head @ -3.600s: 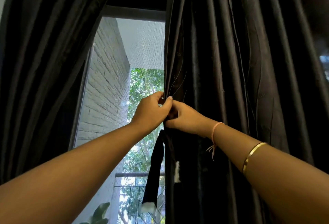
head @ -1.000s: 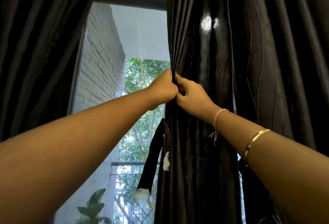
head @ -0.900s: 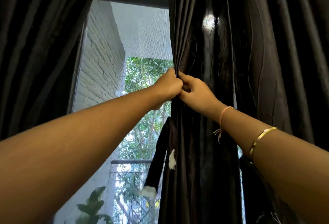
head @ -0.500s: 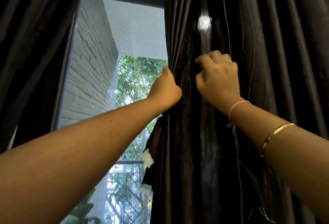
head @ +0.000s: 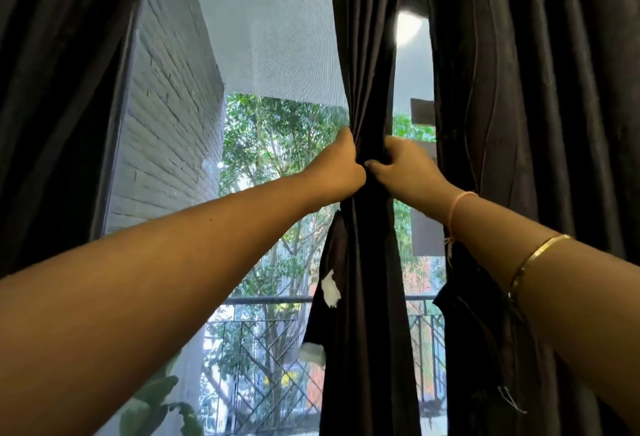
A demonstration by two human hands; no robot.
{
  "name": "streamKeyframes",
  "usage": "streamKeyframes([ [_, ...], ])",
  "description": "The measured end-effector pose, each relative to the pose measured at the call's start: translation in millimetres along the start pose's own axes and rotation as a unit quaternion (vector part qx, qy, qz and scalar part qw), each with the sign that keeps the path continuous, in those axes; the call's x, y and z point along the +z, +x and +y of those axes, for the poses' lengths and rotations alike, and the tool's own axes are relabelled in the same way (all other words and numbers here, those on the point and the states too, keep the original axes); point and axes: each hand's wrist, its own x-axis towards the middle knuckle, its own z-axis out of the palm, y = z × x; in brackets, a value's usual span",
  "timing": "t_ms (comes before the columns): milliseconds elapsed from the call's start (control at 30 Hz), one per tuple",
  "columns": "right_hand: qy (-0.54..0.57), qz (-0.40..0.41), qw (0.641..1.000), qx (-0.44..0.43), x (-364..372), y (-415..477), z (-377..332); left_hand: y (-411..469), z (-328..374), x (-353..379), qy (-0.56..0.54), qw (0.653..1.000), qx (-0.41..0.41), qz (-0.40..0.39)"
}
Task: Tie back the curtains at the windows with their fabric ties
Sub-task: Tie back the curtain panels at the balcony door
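A narrow bunch of dark curtain [head: 367,82] hangs in the middle of the window. My left hand [head: 337,169] grips it from the left and my right hand [head: 405,167] grips it from the right, both at the same height. A dark fabric tie [head: 327,283] with white patches hangs down the bunch's left side below my left hand. Its upper end is hidden behind my hands. The rest of the right curtain [head: 526,124] hangs apart from the bunch, with window showing between them.
A second dark curtain [head: 59,89] hangs at the left. Through the window screen [head: 277,37] I see a brick wall [head: 169,131], trees and a balcony railing [head: 263,300]. A leafy plant [head: 156,401] stands at the lower left.
My right hand has come down from the curtain's folds and closed on the bunch's right side. The bunch has been drawn together and separated from the right curtain, so a gap of window now shows.
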Motion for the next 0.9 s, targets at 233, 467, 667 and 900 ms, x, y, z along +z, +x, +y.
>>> streamKeyframes([
  [233,0.123,-0.071,0.989,0.028,-16,-7,-6,-13,0,14,-0.008,0.998,0.057,0.004],
  [467,0.233,-0.101,0.963,0.095,-12,-29,17,-33,-17,47,-0.047,0.995,0.087,-0.030],
  [667,0.262,-0.079,0.958,0.084,1,-64,30,-56,-30,60,-0.169,0.981,0.080,-0.046],
  [900,0.235,-0.073,0.967,0.070,24,-110,45,-85,-52,86,-0.204,0.979,-0.022,0.012],
])
